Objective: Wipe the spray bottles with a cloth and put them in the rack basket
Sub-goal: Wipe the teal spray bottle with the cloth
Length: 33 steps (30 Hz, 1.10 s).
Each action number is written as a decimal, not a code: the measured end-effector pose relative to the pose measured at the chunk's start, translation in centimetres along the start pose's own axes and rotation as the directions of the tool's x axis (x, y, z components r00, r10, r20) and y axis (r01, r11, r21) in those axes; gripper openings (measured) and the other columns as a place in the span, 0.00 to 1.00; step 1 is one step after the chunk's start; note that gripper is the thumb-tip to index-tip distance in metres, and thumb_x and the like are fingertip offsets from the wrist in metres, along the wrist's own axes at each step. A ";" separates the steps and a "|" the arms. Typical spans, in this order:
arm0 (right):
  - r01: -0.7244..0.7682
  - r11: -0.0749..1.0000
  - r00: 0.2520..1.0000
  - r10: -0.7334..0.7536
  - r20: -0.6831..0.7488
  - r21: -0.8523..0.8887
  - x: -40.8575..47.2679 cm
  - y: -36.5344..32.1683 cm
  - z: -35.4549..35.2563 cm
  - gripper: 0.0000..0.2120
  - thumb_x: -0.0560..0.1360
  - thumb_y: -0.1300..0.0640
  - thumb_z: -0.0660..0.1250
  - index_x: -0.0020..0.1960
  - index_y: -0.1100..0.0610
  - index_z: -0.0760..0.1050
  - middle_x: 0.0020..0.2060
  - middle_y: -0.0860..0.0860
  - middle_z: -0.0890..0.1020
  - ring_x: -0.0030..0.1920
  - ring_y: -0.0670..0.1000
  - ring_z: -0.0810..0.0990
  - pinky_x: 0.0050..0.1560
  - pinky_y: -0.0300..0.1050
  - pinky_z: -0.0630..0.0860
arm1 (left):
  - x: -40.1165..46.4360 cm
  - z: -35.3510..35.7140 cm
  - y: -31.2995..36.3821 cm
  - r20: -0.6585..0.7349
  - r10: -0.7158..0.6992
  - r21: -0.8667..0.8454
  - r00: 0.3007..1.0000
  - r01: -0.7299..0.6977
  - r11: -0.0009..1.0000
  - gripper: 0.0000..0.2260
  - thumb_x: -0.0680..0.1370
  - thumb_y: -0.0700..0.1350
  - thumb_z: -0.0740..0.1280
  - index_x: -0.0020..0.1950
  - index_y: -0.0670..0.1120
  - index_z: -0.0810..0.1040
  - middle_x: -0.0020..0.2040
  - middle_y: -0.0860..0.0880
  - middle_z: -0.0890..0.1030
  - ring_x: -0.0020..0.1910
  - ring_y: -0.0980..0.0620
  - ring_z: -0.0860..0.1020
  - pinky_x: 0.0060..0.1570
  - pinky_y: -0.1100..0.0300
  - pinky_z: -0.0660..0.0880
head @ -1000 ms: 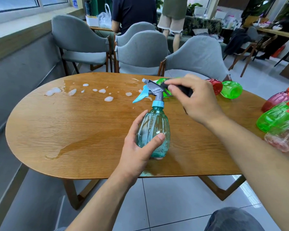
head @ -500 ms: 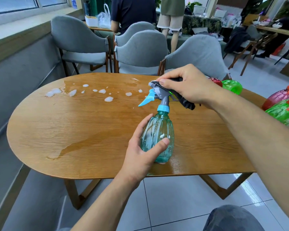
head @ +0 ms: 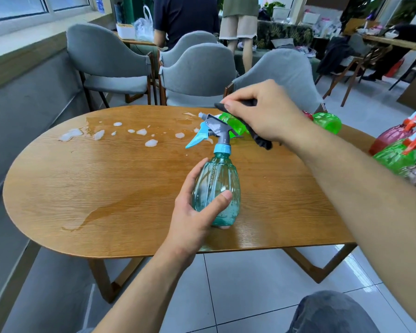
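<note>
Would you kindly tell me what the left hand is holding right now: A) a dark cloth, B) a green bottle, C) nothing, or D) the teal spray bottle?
D: the left hand wraps around the body of the teal spray bottle, which stands upright on the table, while the right hand holds the dark cloth.

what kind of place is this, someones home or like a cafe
Probably a cafe or shared canteen-style room, not a home: several matching grey chairs stand around more than one wooden table, and other people stand at another table further back.
</note>
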State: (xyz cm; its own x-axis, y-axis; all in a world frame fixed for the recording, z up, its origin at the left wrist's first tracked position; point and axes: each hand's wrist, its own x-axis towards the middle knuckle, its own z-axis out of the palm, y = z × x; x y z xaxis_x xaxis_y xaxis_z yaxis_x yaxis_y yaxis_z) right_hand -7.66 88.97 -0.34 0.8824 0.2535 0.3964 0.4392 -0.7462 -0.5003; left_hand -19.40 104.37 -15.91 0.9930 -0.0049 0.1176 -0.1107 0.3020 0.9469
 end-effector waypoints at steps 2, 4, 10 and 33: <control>0.003 1.000 0.998 -0.003 0.058 0.000 -0.1 -0.5 1.1 0.08 0.81 0.50 0.70 0.55 0.47 0.88 0.44 0.40 0.86 0.51 0.43 0.83 0.56 0.42 0.78 | -0.1 0.0 0.2 -0.007 0.000 0.004 1.000 0.000 1.000 0.32 0.73 0.47 0.78 0.75 0.64 0.74 0.63 0.57 0.84 0.62 0.52 0.85 0.51 0.55 0.84; -0.003 0.998 0.994 0.009 0.105 -0.061 -0.5 -0.4 1.7 0.09 0.81 0.50 0.69 0.54 0.48 0.88 0.45 0.43 0.88 0.50 0.47 0.84 0.56 0.44 0.78 | -0.2 -0.1 0.2 -0.028 -0.007 -0.005 1.000 0.007 1.000 0.32 0.74 0.47 0.80 0.75 0.64 0.74 0.62 0.58 0.85 0.60 0.51 0.85 0.46 0.56 0.84; -0.110 0.977 0.964 0.149 0.220 -0.180 -0.9 0.5 -0.1 0.06 0.80 0.50 0.72 0.52 0.47 0.88 0.46 0.45 0.87 0.47 0.47 0.83 0.47 0.43 0.77 | 0.1 -0.8 0.4 -0.060 0.002 -0.013 0.998 -0.002 1.000 0.33 0.73 0.47 0.80 0.75 0.63 0.74 0.61 0.58 0.85 0.59 0.52 0.85 0.45 0.55 0.84; 0.011 0.776 0.956 0.177 -0.235 0.631 -10.2 1.5 9.2 0.09 0.83 0.58 0.69 0.58 0.48 0.85 0.54 0.47 0.87 0.58 0.44 0.84 0.59 0.39 0.77 | 0.9 -1.1 0.7 -0.164 0.010 -0.020 0.986 -0.013 1.000 0.25 0.81 0.58 0.71 0.78 0.63 0.69 0.64 0.61 0.83 0.64 0.56 0.83 0.61 0.47 0.84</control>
State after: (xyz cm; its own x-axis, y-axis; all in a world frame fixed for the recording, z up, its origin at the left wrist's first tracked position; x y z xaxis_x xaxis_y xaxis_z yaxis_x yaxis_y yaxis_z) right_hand -14.44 90.95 -12.15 0.8814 -0.0344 0.4711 0.4573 -0.1875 -0.8693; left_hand -18.56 105.63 -15.43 0.9851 0.1543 0.0764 -0.1231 0.3211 0.9390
